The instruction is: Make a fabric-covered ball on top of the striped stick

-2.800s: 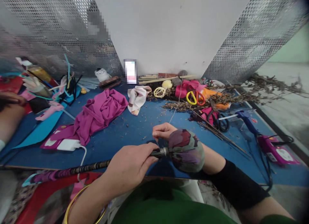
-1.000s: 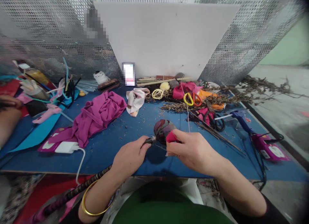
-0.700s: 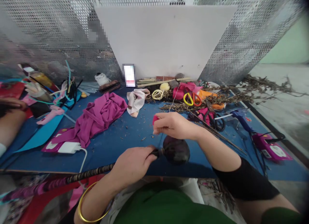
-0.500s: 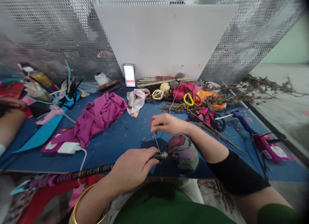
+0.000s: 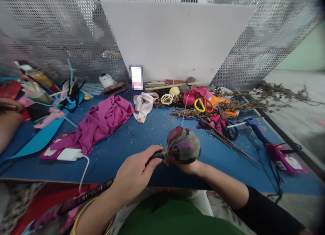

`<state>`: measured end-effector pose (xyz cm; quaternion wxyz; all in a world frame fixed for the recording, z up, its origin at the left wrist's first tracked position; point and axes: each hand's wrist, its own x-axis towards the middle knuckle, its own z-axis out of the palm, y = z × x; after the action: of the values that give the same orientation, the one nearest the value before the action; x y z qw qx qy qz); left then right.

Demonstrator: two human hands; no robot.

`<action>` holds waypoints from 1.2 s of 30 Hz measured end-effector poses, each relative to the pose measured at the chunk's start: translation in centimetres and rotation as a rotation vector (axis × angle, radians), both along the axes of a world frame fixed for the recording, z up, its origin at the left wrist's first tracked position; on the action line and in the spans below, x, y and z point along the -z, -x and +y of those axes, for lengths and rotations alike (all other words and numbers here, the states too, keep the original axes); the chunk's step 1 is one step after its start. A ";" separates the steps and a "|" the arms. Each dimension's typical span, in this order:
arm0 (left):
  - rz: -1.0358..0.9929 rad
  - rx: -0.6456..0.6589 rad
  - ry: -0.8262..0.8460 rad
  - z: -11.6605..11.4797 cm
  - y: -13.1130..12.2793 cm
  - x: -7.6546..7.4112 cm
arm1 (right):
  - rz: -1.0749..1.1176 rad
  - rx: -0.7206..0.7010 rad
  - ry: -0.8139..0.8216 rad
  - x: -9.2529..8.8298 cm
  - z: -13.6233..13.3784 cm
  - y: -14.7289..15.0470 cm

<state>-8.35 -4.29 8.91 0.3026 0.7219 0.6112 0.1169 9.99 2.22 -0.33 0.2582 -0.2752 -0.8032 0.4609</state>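
Note:
My left hand (image 5: 135, 172) is closed round a long dark wrapped stick (image 5: 93, 192), just behind the ball at its end. That ball (image 5: 183, 145) is wrapped in purple and green patterned cloth. My right hand (image 5: 183, 165) lies under the ball and is mostly hidden by it; its fingers curl at the ball's neck. A thin thread (image 5: 185, 108) runs up from the ball toward the back of the blue table (image 5: 132, 140).
Magenta cloth (image 5: 101, 121), a white charger (image 5: 69, 154), yellow-and-orange scissors (image 5: 203, 104), black scissors (image 5: 227, 128), dried twigs (image 5: 243, 99), a glue gun (image 5: 256, 128) and craft scraps at the left lie on the table. Another person's arm (image 5: 7, 121) is at the left edge. Perforated metal panels (image 5: 50, 35) stand behind.
My right hand has come down from above the ball, where it held the thread, and gone underneath it. The ball has risen and moved slightly forward.

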 end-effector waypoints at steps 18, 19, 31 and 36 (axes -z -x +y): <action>0.067 -0.206 -0.046 0.4 -1.3 2.8 | 0.423 0.179 -0.060 -3.8 -4.8 1.7; 0.107 -0.203 -0.067 0.3 -1.5 3.0 | 0.390 0.203 -0.148 -3.7 -5.1 1.8; 0.249 -0.150 -0.110 0.0 -2.4 3.3 | 0.185 0.207 -0.461 -3.6 -6.2 1.9; 0.208 -0.196 -0.041 0.7 -1.5 3.4 | 0.184 0.126 -0.409 -4.2 -5.6 1.3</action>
<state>-6.81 -3.63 5.48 0.2101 0.6730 0.7043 0.0829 8.71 -3.43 3.83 0.4090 -0.2238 -0.8341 0.2948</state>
